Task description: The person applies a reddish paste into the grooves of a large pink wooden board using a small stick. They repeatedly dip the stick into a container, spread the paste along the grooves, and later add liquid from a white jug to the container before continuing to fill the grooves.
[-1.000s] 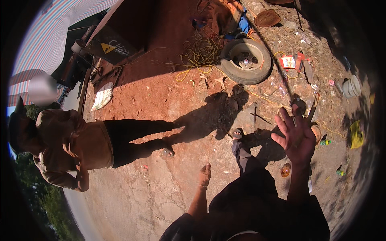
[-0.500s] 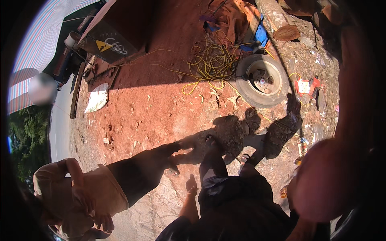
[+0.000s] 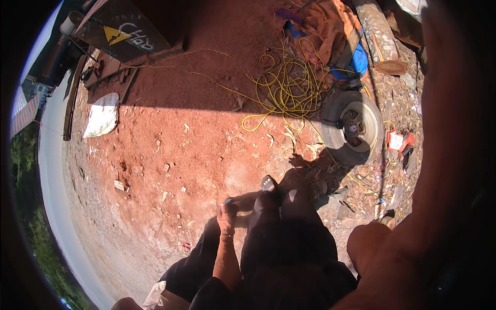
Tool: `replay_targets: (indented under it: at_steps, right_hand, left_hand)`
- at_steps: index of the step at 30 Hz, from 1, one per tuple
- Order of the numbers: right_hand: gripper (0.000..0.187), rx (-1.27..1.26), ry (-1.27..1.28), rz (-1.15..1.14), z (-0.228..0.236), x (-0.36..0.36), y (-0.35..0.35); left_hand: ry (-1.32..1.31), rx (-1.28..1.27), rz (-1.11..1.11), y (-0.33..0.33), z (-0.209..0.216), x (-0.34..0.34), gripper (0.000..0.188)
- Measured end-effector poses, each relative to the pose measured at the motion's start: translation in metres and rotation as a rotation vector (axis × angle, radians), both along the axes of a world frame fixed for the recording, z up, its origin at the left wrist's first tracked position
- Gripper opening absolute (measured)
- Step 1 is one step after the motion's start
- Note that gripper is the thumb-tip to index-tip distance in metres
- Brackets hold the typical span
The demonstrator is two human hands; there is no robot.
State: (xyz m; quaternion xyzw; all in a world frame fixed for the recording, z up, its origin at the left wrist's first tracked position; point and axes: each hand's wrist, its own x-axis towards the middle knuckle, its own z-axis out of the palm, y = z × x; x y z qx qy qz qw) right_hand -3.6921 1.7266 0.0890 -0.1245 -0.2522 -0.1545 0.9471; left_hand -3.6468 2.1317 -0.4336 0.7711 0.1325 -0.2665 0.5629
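My left hand (image 3: 226, 219) hangs below me, fingers curled, in front of the other person's dark trousers. A small dark shape shows at its fingertips; whether it is held or lies behind cannot be made out. My right hand (image 3: 372, 245) is raised very close to the camera, large and out of focus. A thumb-like part and a long finger-like part stretch up the right side, and their ends are cut off. My dark-clothed legs (image 3: 289, 243) and a sandalled foot (image 3: 268, 183) are beneath me on the red ground.
Ahead to the right lies a wheel with its tyre (image 3: 338, 126), beside a tangled yellow cable (image 3: 284, 88). Behind them are an orange tarp (image 3: 336, 31) and a log (image 3: 380, 39). A white sack (image 3: 102, 114) and a dark box (image 3: 129, 39) are at left. Another person's leg (image 3: 188, 263) is close by.
The view has shifted, with the wheel and cable now farther right. My left hand has moved left and forward, its fingers now curled. The other person has mostly left the view at lower left.
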Motion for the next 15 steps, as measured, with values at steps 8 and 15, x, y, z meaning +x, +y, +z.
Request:
replay_targets:
  at_steps: [8,15]
  right_hand:
    - [0.059,0.114,-0.162,0.238,0.025,0.201,0.010]
    - [0.059,0.199,-0.284,0.403,0.026,0.381,-0.001]
  left_hand:
    - [0.367,0.059,0.144,-0.006,0.020,0.073,0.065]
    - [0.306,0.092,0.598,-0.009,0.057,0.182,0.072]
